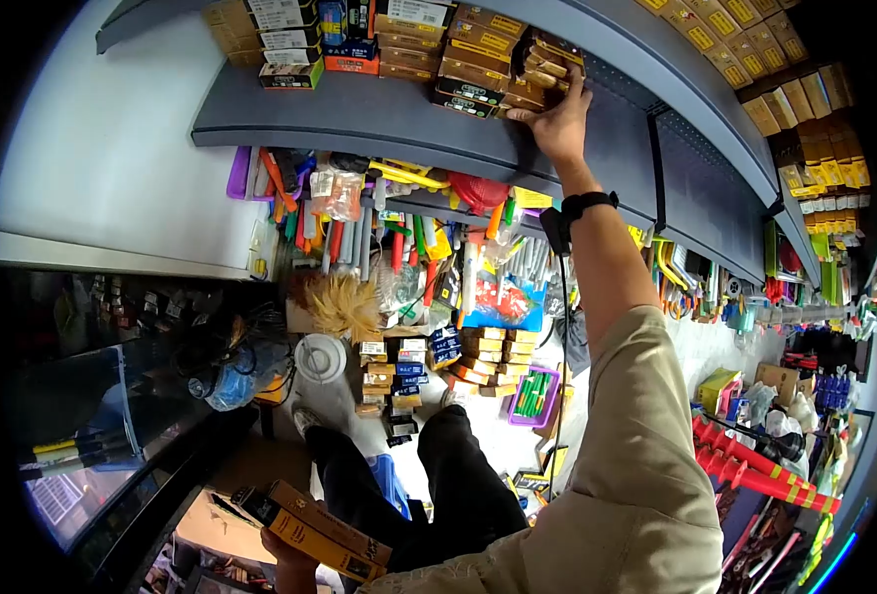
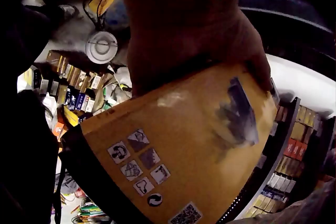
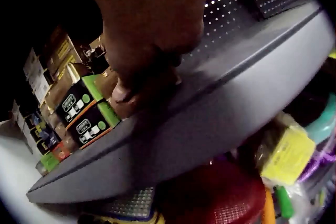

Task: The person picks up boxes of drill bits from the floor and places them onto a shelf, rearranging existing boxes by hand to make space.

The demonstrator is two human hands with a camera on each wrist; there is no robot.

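My left hand (image 1: 288,552) grips a yellow-orange and black cardboard box (image 1: 322,527) low in front of my body. Printed safety icons and a dark smudge show on that box's face in the left wrist view, with the hand (image 2: 194,50) across its upper edge. Up at the grey shelf (image 1: 359,127), my right hand (image 1: 557,124) holds the end of a stack of small brown cardboard boxes (image 1: 542,67), thumb at the front and fingers along the right side. Black-and-green boxes (image 3: 84,111) stand beside the thumb in the right wrist view; the other fingertips are partly hidden.
More stacked boxes (image 1: 404,40) line the shelf leftward, and another shelf (image 1: 696,69) runs above. Below hang tools and a red item (image 1: 478,188). On the floor stand box stacks (image 1: 394,371), a white round lid (image 1: 320,357) and a purple basket (image 1: 556,396).
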